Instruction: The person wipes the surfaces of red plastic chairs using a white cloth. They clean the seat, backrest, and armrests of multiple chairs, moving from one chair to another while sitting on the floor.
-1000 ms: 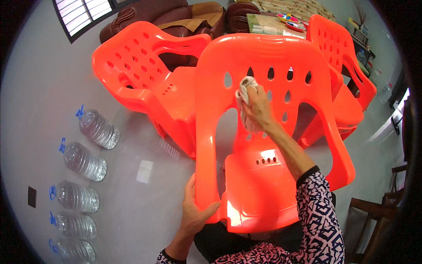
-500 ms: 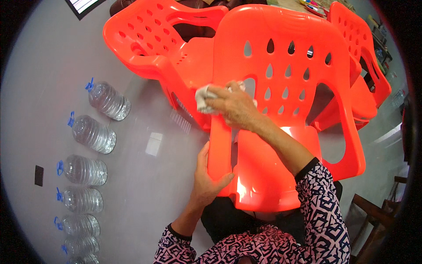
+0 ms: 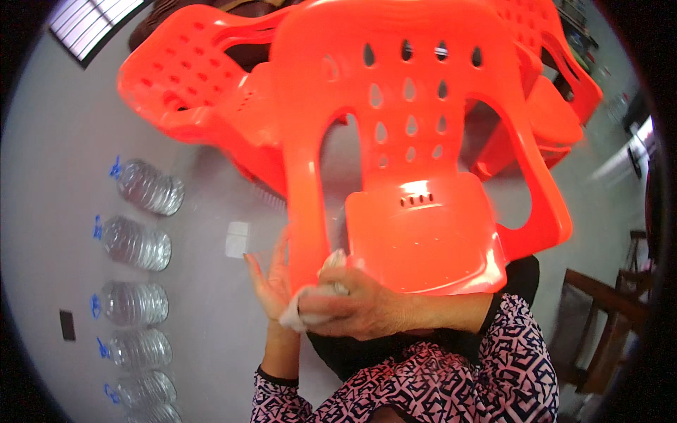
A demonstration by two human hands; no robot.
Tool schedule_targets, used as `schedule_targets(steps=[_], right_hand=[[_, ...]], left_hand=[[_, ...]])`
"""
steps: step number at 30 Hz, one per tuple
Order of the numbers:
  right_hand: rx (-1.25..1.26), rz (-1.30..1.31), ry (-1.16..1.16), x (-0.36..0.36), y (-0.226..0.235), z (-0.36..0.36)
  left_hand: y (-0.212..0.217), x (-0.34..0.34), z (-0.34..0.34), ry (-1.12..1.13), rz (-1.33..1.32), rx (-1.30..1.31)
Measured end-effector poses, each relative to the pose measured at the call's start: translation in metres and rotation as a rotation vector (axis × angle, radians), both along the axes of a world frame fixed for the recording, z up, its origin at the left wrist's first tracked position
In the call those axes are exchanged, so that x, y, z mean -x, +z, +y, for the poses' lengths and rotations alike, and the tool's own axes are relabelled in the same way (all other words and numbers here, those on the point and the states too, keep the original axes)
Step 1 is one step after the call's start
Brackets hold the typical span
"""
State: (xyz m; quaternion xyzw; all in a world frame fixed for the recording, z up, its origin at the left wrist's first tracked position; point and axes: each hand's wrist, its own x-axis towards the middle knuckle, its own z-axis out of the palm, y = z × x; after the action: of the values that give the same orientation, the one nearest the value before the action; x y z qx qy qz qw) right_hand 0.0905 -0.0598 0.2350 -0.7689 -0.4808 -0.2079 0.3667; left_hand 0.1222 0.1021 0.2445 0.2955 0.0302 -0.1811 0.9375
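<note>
A glossy orange-red plastic armchair (image 3: 416, 240) with teardrop holes in its back stands right in front of me. My right hand (image 3: 352, 299) is closed around a whitish cloth (image 3: 302, 310) and presses it at the front end of the chair's left armrest (image 3: 305, 211). Beside the outer edge of that armrest is my left hand (image 3: 271, 285), its fingers spread and thumb out. Part of the left hand is hidden behind the cloth and the armrest, so whether it touches the chair is hard to tell.
More orange-red chairs stand behind, one at the far left (image 3: 190, 77) and another at the far right (image 3: 557, 106). Several clear water bottles (image 3: 137, 303) with blue handles line the floor on the left. A brown wooden chair (image 3: 606, 303) is at the right.
My right hand has brought the cloth from the back end of the armrest toward me to its front end. My left hand has loosened from the armrest, fingers spreading. The view has shifted.
</note>
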Motion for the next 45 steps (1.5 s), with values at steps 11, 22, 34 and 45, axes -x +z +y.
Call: schedule_targets(steps=[11, 22, 34, 45], right_hand=[[0.433, 0.361, -0.786, 0.074, -0.118, -0.119], [0.33, 0.242, -1.095, 0.038, -0.065, -0.212], [0.345, 0.486, -1.513, 0.04, 0.06, -0.31], [-0.35, 1.348, -1.277, 0.027, 0.04, -0.368]], left_hand=[[0.0, -0.008, 0.011, -0.07, -0.13, -0.646], [0.023, -0.021, 0.001, -0.116, -0.154, -1.176], [0.023, -0.031, -0.012, -0.178, -0.051, -1.177], [0.022, -0.036, -0.011, -0.21, 0.038, -1.118]])
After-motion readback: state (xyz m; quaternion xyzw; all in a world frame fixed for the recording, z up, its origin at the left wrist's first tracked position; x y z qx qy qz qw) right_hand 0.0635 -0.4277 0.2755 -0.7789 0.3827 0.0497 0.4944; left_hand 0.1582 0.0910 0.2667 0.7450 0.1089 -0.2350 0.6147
